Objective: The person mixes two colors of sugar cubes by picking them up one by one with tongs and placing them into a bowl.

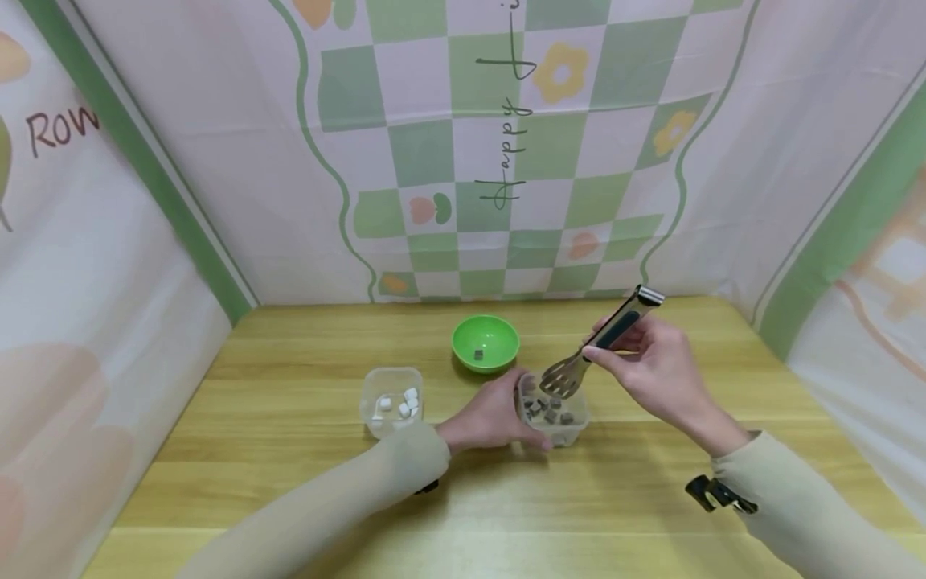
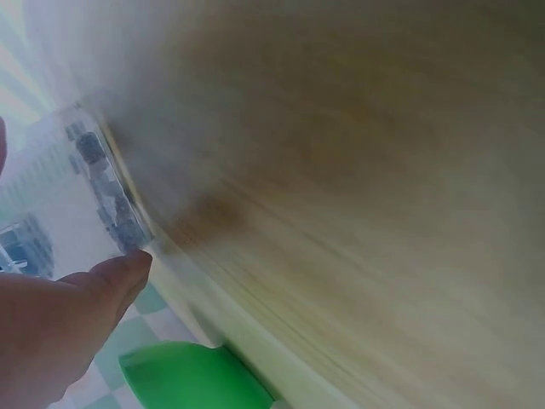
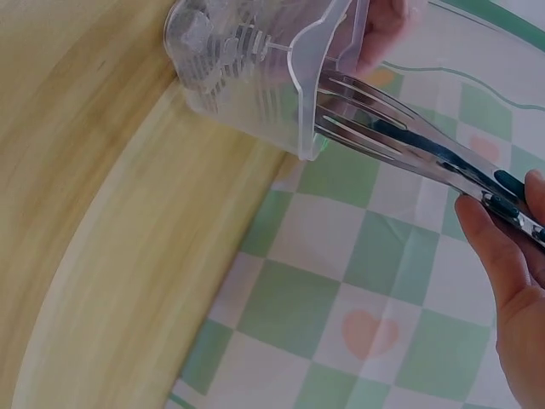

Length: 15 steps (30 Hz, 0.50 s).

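My left hand [image 1: 492, 414] grips a clear plastic container [image 1: 567, 437] from its left side, thumb near and fingers far. Several small dark cubes [image 1: 551, 416] lie in it. Metal tongs [image 1: 564, 376] with slotted heads and dark handle inlays are pinched in my right hand [image 1: 661, 374]. They slant down into the mouth of the container; the right wrist view shows the slotted tips of the tongs [image 3: 375, 128] just inside the rim. Whether they touch a cube cannot be made out. In the left wrist view, the fingertips [image 2: 128, 268] press the container's wall.
Behind the container stands a green bowl [image 1: 486, 326] with one dark cube [image 1: 478, 355] inside. To the left is a second clear container [image 1: 371, 390] holding several white cubes [image 1: 405, 409]. All stand on a wooden table [image 1: 289, 378] with patterned cloth [image 1: 557, 153] hanging at its back.
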### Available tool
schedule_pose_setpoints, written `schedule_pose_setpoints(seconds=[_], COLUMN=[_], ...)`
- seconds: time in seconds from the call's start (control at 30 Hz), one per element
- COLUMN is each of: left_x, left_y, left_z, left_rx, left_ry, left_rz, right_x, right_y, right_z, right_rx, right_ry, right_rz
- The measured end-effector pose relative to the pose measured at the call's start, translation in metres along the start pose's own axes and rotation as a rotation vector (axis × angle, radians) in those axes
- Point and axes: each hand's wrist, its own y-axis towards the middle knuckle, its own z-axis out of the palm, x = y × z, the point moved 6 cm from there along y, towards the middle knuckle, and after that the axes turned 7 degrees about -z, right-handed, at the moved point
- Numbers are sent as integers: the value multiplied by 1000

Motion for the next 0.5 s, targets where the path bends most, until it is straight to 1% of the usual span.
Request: schedule_pose_setpoints(seconds=[0.2, 0.37, 0.5], left_x=[2, 4, 6], left_y=[-1, -3, -5], left_z=[-2, -4, -6], left_rx=[3, 7, 7], left_ry=[-10, -14, -11], left_rz=[-4, 5, -4], right_x=[-2, -1, 0], right_y=[0, -1, -1], right_z=[4, 6, 7], right_rx=[2, -2, -2], right_ry=[7, 9, 13], right_rz=[-1, -12, -18])
